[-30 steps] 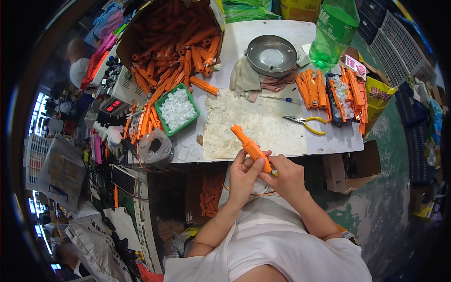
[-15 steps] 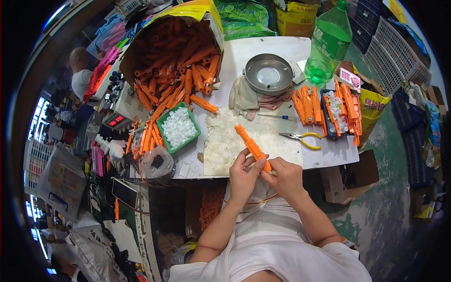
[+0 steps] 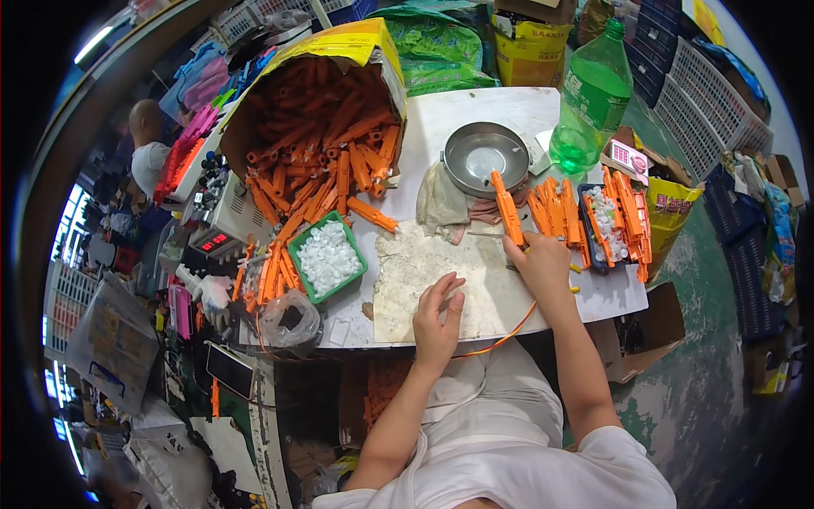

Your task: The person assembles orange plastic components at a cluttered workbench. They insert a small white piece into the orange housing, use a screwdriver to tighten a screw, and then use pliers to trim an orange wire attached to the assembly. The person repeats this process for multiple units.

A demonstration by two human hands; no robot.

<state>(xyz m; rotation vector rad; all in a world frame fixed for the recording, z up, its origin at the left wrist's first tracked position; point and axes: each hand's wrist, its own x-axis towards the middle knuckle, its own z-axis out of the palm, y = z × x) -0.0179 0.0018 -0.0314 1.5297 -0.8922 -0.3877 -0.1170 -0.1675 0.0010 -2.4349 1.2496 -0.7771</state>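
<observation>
My right hand (image 3: 544, 265) grips the lower end of a long, narrow orange plastic part (image 3: 507, 210), which points away from me beside the steel bowl (image 3: 473, 174). My left hand (image 3: 436, 327) holds nothing; its fingers are loosely curved and apart over the near edge of the stained board (image 3: 398, 293). A thin red and yellow wire (image 3: 509, 333) curves from below my right hand toward my lap. Most of the yellow-handled pliers (image 3: 575, 289) is hidden by that hand. To its right lie a row of similar orange parts (image 3: 560, 208) and a dark tray (image 3: 585, 199) with white pieces.
At the back left a yellow-edged carton (image 3: 365, 42) spills orange parts onto the table. A green tray (image 3: 360, 265) of small white plastic pieces stands in front. A large green bottle (image 3: 585, 106) is at the back right; a cloth (image 3: 441, 204) lies under the bowl.
My hands have parted. The right has carried the orange part right and forward, over the pliers; the left has let go of it and opened. The view has shifted slightly.
</observation>
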